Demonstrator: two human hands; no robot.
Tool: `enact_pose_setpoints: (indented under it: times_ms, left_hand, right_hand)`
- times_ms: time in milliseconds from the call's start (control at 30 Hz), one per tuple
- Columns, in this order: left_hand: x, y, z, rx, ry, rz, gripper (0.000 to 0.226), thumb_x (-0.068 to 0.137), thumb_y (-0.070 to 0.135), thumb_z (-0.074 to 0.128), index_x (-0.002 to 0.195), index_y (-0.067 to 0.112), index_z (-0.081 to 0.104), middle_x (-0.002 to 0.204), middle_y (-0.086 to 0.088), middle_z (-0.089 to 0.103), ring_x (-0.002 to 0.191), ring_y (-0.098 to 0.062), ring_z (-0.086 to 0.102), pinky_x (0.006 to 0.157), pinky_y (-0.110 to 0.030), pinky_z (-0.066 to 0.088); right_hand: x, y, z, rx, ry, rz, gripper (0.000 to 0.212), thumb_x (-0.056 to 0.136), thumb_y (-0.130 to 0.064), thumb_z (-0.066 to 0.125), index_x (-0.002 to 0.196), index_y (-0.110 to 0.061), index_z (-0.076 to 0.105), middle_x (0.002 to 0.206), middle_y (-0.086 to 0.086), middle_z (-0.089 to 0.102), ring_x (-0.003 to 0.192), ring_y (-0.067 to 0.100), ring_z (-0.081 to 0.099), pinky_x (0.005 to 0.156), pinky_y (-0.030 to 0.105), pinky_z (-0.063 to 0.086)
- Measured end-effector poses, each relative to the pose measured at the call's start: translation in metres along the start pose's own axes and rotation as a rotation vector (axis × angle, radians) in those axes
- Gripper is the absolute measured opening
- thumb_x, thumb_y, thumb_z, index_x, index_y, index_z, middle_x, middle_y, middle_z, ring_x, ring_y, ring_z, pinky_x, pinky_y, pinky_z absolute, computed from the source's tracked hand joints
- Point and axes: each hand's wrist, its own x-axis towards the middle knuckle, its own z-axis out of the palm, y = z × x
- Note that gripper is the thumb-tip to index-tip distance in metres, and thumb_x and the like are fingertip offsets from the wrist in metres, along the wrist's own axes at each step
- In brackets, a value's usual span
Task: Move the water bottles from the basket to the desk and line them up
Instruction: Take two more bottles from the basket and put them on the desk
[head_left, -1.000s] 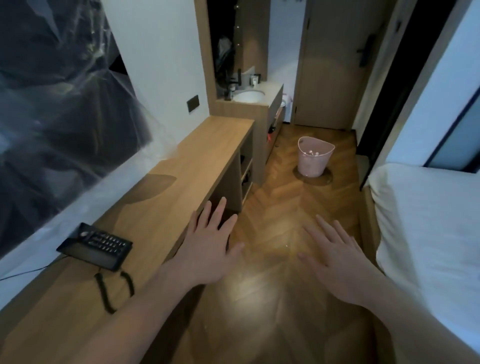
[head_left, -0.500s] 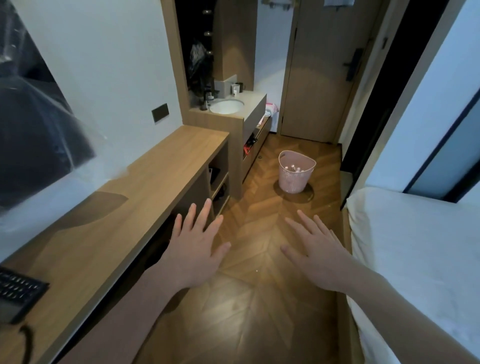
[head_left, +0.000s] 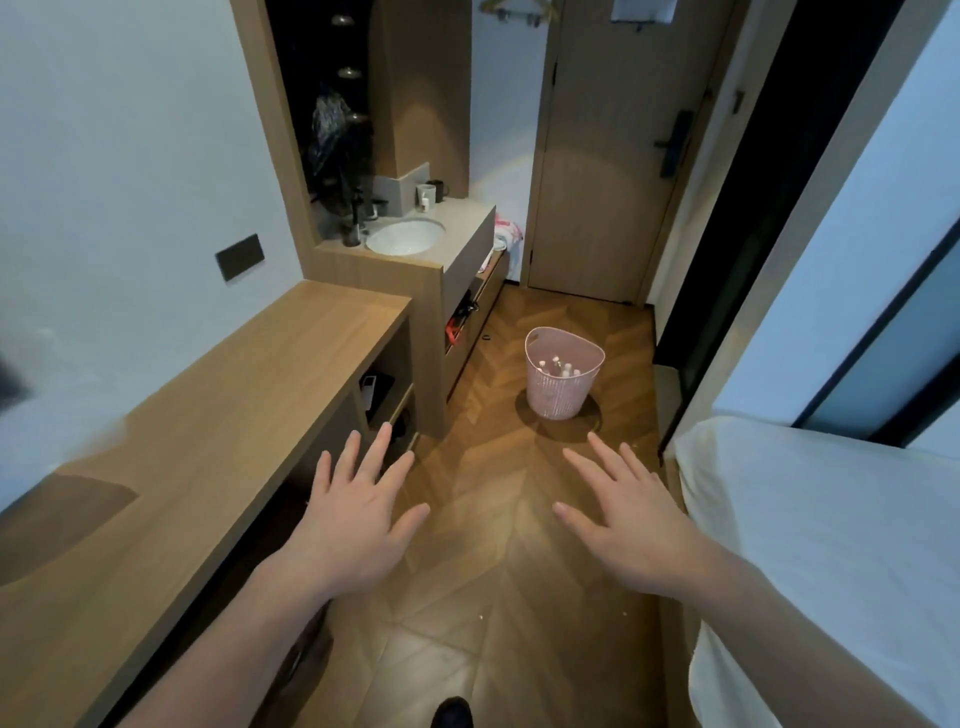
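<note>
A pink slatted basket (head_left: 558, 397) stands on the wooden floor ahead, near the door. Inside it I see the white caps of several water bottles (head_left: 560, 367) standing upright. The long wooden desk (head_left: 218, 415) runs along the left wall. My left hand (head_left: 356, 512) hovers palm down beside the desk's front edge, fingers spread, holding nothing. My right hand (head_left: 631, 514) is held out the same way, fingers apart and empty, well short of the basket.
A bed with white sheets (head_left: 831, 545) fills the right side, leaving a narrow floor aisle. Beyond the desk stands a taller counter with a white sink (head_left: 405, 236) and cups. The closed wooden door (head_left: 608, 156) is behind the basket. Open shelves sit under the desk.
The view has advanced down the aisle toward the basket. The black telephone on the desk has slid out of view. Both hands stay open and spread in front of me.
</note>
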Motion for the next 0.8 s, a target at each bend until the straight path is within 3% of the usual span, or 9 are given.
enact_pose_setpoints:
  times_ms: [433, 800]
  left_hand:
    - [0.240, 0.066, -0.043, 0.084, 0.010, 0.272, 0.076, 0.099, 0.074, 0.021, 0.165, 0.040, 0.008, 0.169, 0.007, -0.028, 0.156, -0.026, -0.027, 0.128, -0.056, -0.009]
    - [0.424, 0.162, -0.049, 0.074, 0.003, 0.218, 0.074, 0.100, 0.073, 0.025, 0.165, 0.040, 0.010, 0.170, 0.007, -0.027, 0.155, -0.025, -0.027, 0.127, -0.056, -0.009]
  right_hand:
    - [0.157, 0.073, -0.047, 0.114, 0.034, 0.169, 0.073, 0.104, -0.071, 0.033, 0.167, -0.047, 0.006, 0.176, -0.015, -0.015, 0.164, 0.020, -0.013, 0.132, 0.047, 0.005]
    - [0.319, 0.219, -0.098, 0.119, 0.043, 0.167, 0.074, 0.103, -0.074, 0.032, 0.167, -0.048, 0.007, 0.177, -0.015, -0.012, 0.165, 0.023, -0.010, 0.133, 0.051, 0.007]
